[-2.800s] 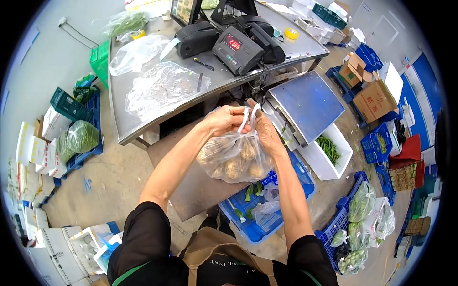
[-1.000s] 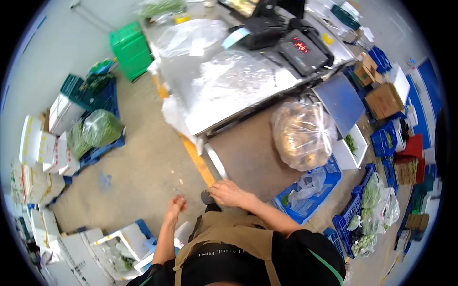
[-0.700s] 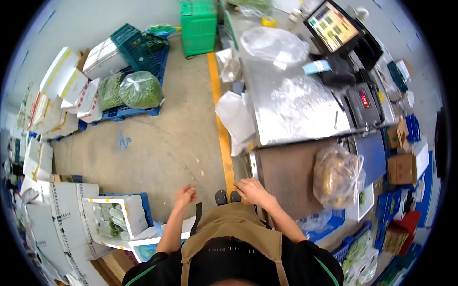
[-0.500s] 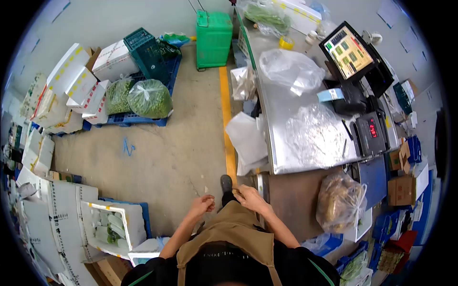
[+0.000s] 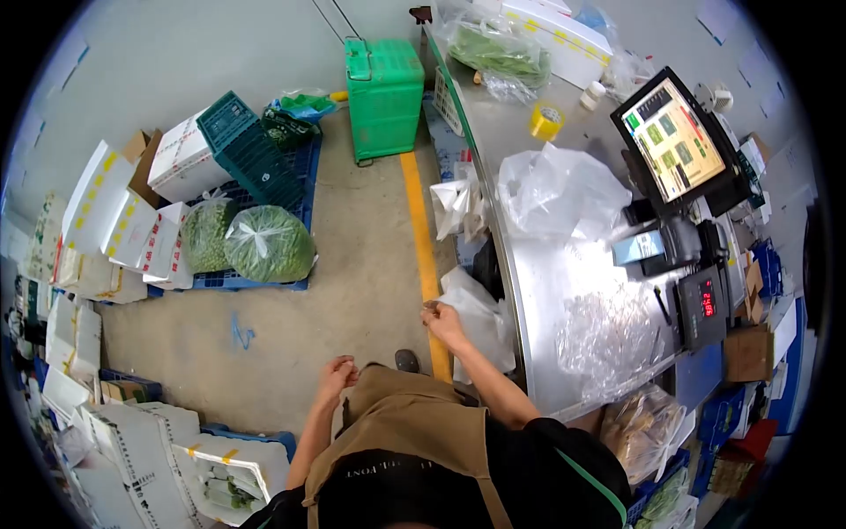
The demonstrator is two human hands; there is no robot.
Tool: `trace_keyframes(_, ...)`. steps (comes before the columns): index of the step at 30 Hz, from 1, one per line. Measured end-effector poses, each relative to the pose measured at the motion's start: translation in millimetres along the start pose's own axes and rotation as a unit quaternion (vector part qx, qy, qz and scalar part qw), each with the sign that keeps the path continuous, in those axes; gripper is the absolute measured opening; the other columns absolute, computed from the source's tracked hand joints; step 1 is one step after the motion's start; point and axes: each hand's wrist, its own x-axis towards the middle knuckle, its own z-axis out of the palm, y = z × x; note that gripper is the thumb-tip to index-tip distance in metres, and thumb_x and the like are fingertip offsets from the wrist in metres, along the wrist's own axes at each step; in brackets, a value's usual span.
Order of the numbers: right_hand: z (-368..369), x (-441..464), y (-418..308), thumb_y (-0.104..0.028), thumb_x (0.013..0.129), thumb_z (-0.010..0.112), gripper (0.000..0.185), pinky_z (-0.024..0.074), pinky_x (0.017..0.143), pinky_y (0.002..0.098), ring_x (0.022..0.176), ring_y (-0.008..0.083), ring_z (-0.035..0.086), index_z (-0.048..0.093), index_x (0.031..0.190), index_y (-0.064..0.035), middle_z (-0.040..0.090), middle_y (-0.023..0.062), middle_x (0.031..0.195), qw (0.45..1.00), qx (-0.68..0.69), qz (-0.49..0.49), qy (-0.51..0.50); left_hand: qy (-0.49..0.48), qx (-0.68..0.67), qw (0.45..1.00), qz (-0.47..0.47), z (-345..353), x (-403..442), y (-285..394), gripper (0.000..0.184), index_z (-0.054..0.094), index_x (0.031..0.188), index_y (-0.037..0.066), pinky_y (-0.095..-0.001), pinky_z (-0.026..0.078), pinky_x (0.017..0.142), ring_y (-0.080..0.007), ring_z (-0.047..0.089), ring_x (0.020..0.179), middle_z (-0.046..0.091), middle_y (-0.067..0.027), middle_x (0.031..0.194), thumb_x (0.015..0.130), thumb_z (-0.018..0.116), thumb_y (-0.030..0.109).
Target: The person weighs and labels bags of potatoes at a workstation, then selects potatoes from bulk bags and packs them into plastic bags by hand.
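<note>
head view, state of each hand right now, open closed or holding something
Left bare hand: fingers loosely closed, nothing visible in its grip.
Right bare hand: fingers curled closed; whether something small is inside cannot be told.

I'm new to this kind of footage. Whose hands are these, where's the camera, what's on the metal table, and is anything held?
No robot here: these are one person's bare left hand and right hand. The view comes from a camera worn on that person's head, looking forward and down. On the metal table are crumpled clear plastic, a yellow tape roll and bagged greens; a lit screen stands at the right. Both hands are loosely curled; I can't make out anything held. The right one is beside white sheeting.
</note>
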Motion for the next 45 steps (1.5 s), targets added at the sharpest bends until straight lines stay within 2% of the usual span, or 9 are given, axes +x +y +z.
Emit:
trace_keyframes(10, -34, 260, -94, -0.026, 0.077, 0.065, 0.05, 0.0475, 0.083, 0.0391, 0.098, 0.0349, 0.059, 0.054, 0.114, 0.0062, 0.059, 0.0243, 0.105, 0.949, -0.238, -0.168, 0.121, -0.116, 0.217, 0.968, 0.048, 8, 175, 95, 0.027, 0.059, 0.107, -0.002, -0.0279, 0.048, 0.06, -0.0147, 0.059, 0.067, 0.062, -0.0068, 0.08, 0.089, 0.055, 0.018)
trace_keyframes(15, -70, 389, -97, -0.025, 0.073, 0.068, 0.055, 0.0455, 0.09, 0.0419, 0.107, 0.0349, 0.055, 0.051, 0.117, 0.0045, 0.053, 0.0245, 0.119, 0.877, -0.424, -0.041, 0.222, -0.224, 0.243, 0.928, 0.173, -10, 283, 144, 0.031, 0.058, 0.111, -0.003, -0.0293, 0.05, 0.065, -0.0171, 0.061, 0.07, 0.062, -0.0088, 0.084, 0.09, 0.056, 0.02)
trace_keyframes(22, -98, 422, -79, -0.011, 0.073, 0.06, 0.034, 0.0457, 0.088, 0.0452, 0.104, 0.0358, 0.056, 0.059, 0.103, 0.0038, 0.06, 0.0238, 0.1, 0.889, -0.411, 0.202, 0.0, -0.076, 0.166, 0.977, -0.108, -18, 355, 289, 0.028, 0.055, 0.112, -0.003, -0.0322, 0.052, 0.062, -0.0203, 0.062, 0.069, 0.062, -0.0115, 0.082, 0.089, 0.054, 0.014)
trace_keyframes(28, -104, 436, -63, -0.012, 0.072, 0.061, 0.025, 0.0485, 0.082, 0.0434, 0.097, 0.0331, 0.06, 0.063, 0.094, 0.0005, 0.063, 0.0212, 0.095, 0.892, -0.391, 0.223, 0.044, -0.225, 0.252, 0.94, 0.041, -35, 460, 266, 0.026, 0.056, 0.11, -0.003, -0.0314, 0.051, 0.06, -0.0189, 0.06, 0.067, 0.062, -0.0102, 0.08, 0.09, 0.054, 0.013)
trace_keyframes(34, -102, 466, -44, -0.013, 0.072, 0.061, 0.018, 0.0514, 0.077, 0.0415, 0.09, 0.0305, 0.064, 0.067, 0.085, -0.0028, 0.065, 0.0187, 0.09, 0.909, -0.357, 0.105, 0.19, -0.213, 0.2, 0.951, -0.097, 40, 420, 336, 0.024, 0.057, 0.109, -0.002, -0.0312, 0.05, 0.06, -0.0182, 0.06, 0.067, 0.062, -0.0089, 0.08, 0.09, 0.055, 0.013)
trace_keyframes(36, -86, 474, -43, -0.013, 0.072, 0.061, 0.016, 0.0523, 0.075, 0.0409, 0.088, 0.0297, 0.065, 0.069, 0.082, -0.0039, 0.066, 0.0179, 0.089, 0.905, -0.352, 0.043, 0.235, -0.339, 0.272, 0.899, 0.06, 25, 468, 297, 0.023, 0.057, 0.107, -0.002, -0.0311, 0.05, 0.061, -0.0187, 0.06, 0.067, 0.062, -0.0088, 0.08, 0.089, 0.056, 0.013)
trace_keyframes(38, -51, 452, -113, -0.013, 0.07, 0.062, 0.011, 0.0526, 0.071, 0.0401, 0.078, 0.0277, 0.065, 0.068, 0.075, -0.0052, 0.065, 0.0156, 0.076, 0.882, -0.433, 0.11, 0.151, -0.355, 0.292, 0.887, 0.051, 27, 468, 298, 0.024, 0.057, 0.106, -0.002, -0.0312, 0.05, 0.062, -0.0196, 0.061, 0.068, 0.062, -0.009, 0.079, 0.089, 0.057, 0.015)
trace_keyframes(41, 71, 457, -108, -0.024, 0.074, 0.06, 0.018, 0.0483, 0.058, 0.0442, 0.066, 0.0304, 0.062, 0.069, 0.074, -0.0084, 0.063, 0.0127, 0.069, 0.897, -0.428, -0.111, -0.01, -0.374, 0.325, 0.867, 0.048, 41, 458, 309, 0.029, 0.057, 0.104, -0.003, -0.0322, 0.049, 0.064, -0.0209, 0.06, 0.069, 0.062, -0.0097, 0.079, 0.086, 0.06, 0.019)
trace_keyframes(45, 144, 427, -166, -0.026, 0.077, 0.062, 0.026, 0.0474, 0.063, 0.046, 0.067, 0.0363, 0.06, 0.065, 0.069, -0.0016, 0.061, 0.0185, 0.07, 0.954, -0.092, -0.171, 0.229, -0.361, 0.39, 0.839, 0.117, 73, 446, 315, 0.036, 0.056, 0.102, -0.004, -0.0337, 0.049, 0.065, -0.0223, 0.06, 0.07, 0.062, -0.0106, 0.081, 0.083, 0.065, 0.025)
